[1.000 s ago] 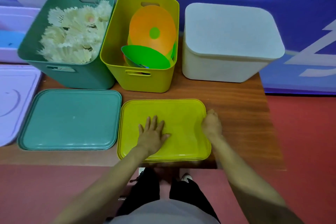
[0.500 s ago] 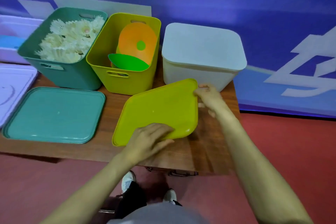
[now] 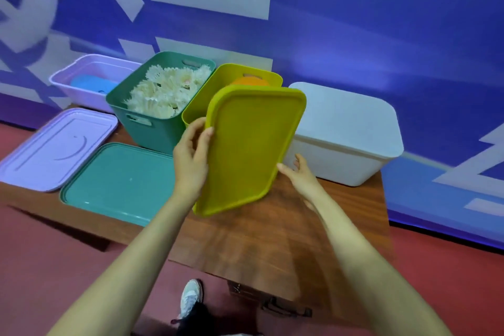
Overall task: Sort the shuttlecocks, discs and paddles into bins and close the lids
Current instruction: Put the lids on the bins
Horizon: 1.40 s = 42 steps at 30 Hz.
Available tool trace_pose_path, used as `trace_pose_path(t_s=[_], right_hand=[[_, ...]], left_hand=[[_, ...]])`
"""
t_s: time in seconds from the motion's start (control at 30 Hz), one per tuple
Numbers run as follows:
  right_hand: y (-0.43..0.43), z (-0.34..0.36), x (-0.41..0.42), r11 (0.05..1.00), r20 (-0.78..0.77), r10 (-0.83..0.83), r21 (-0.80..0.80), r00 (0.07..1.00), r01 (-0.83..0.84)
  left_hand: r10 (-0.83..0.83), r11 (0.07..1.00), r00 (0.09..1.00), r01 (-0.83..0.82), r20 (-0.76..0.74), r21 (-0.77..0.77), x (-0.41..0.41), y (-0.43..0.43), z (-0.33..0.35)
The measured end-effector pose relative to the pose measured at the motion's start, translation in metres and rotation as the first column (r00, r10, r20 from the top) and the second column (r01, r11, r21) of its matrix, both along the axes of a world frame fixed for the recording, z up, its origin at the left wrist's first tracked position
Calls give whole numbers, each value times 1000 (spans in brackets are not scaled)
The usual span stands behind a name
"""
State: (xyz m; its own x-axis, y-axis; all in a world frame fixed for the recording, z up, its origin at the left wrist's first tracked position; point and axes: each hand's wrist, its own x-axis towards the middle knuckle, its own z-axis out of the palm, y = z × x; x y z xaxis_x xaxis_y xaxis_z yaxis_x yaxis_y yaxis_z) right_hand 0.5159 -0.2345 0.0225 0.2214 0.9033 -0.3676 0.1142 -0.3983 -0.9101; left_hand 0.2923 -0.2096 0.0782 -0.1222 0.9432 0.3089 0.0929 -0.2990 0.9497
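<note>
In front of the yellow bin (image 3: 201,101) | yellow lid (image 3: 245,150) held tilted above the table (image 3: 272,232) | left grip (image 3: 191,155) clamped on its left edge; right grip (image 3: 300,174) touches right edge, pinch unclear | risk: orange disc (image 3: 249,81) standing high inside may stop the lid seating.

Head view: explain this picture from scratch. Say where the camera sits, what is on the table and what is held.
There is no machine here: a camera worn on a person's head looks down at their two bare arms. The left hand and right hand grip a yellow lid, tilted up before the open yellow bin. On the wooden table stand a green bin of shuttlecocks and a lidded white bin; a green lid lies flat. A purple bin and purple lid sit at the left.
</note>
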Motion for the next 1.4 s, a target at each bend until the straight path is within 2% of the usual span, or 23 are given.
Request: trace_pose_path(t_s=[0.07, 0.13, 0.23, 0.3, 0.37, 0.43, 0.5, 0.6, 0.67, 0.8, 0.93, 1.03, 1.2, 1.4], right_hand=[[8, -7, -9, 996, 9, -47, 76, 999, 46], [16, -7, -18, 982, 40, -95, 168, 995, 87], [33, 1, -32, 957, 3, -162, 246, 987, 156], [49, 11, -43, 924, -88, -264, 264, 961, 278], [68, 19, -51, 867, -155, -386, 278, 910, 415], [88, 23, -57, 821, -162, -471, 278, 867, 498], [107, 23, -61, 815, -102, -515, 248, 851, 523], [131, 26, -68, 868, 22, -471, 187, 882, 460], [140, 27, -72, 893, 52, -434, 155, 900, 422], [143, 25, -71, 900, 31, -419, 143, 907, 411], [143, 18, -67, 919, -213, -356, 95, 910, 382], [145, 8, -61, 936, -300, -307, 76, 903, 344], [146, 0, -52, 940, -331, -301, 53, 894, 336], [135, -10, -50, 933, -321, -310, 76, 895, 351]], left_hand=[[12, 995, 986, 5, 164, -101, -17, 31, 8], [50, 980, 967, 1, 250, -200, -31, 66, 11], [85, 945, 975, -13, 207, -327, -46, 119, 17], [-36, 926, 992, 79, 120, -369, -53, 147, 23], [-246, 870, 967, 252, 69, -425, -58, 167, 25], [-414, 781, 908, 392, 67, -486, -63, 184, 23], [-489, 761, 872, 411, -29, -502, -63, 202, 18], [-508, 793, 818, 323, -269, -516, -57, 228, 15], [-514, 800, 794, 309, -323, -515, -54, 236, 9], [-532, 780, 796, 328, -290, -532, -51, 242, -5], [-500, 800, 814, 303, -297, -518, -49, 244, -13], [-490, 810, 809, 285, -324, -513, -46, 243, -17], [-441, 806, 850, 234, -288, -544, -37, 242, -21], [-407, 840, 818, 162, -405, -518, -30, 238, -24]])
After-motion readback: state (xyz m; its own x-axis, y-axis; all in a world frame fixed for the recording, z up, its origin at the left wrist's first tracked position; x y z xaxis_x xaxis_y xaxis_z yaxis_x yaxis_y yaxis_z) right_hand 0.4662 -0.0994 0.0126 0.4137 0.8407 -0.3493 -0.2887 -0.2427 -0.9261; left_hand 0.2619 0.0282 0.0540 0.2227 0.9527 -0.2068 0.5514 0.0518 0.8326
